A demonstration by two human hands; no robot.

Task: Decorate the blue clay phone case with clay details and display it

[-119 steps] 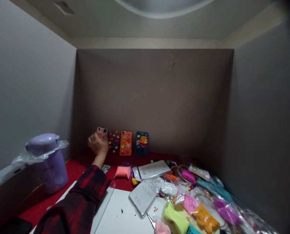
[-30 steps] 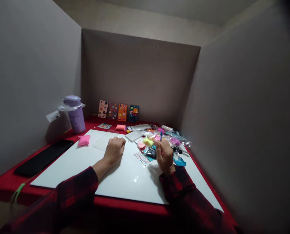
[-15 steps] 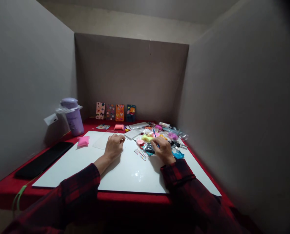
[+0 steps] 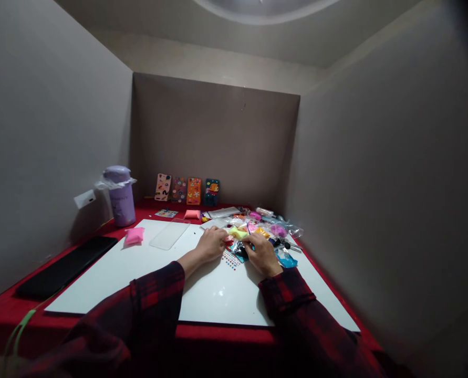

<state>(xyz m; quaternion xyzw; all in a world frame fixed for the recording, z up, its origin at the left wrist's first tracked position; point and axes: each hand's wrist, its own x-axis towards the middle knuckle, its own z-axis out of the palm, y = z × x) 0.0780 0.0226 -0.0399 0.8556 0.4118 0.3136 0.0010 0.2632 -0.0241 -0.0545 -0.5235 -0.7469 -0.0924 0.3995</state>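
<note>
My left hand (image 4: 211, 244) is closed at the fingertips beside the pile of clay packets; whatever it pinches, if anything, is too small to make out. My right hand (image 4: 263, 254) is closed around a thin blue stick (image 4: 248, 228) that pokes up from its fingers. Between the hands lies a sheet of small coloured dots (image 4: 231, 260), partly covered. Just past the fingertips are a yellow clay packet (image 4: 237, 232) and a dark shiny packet (image 4: 240, 249). A clear phone case (image 4: 170, 235) lies flat to the left of my left hand.
A white board (image 4: 218, 302) covers much of the red tabletop. Pink packet (image 4: 134, 236), purple bottle (image 4: 121, 202) and black slab (image 4: 66, 266) stand or lie left. Decorated phone cases (image 4: 194, 191) lean at the back. Blue packet (image 4: 286, 258) lies right. Grey panels enclose the table.
My left hand has moved right, towards my right hand and the packets, uncovering the clear phone case. My right hand stays near the same packets. The view has tilted up slightly.
</note>
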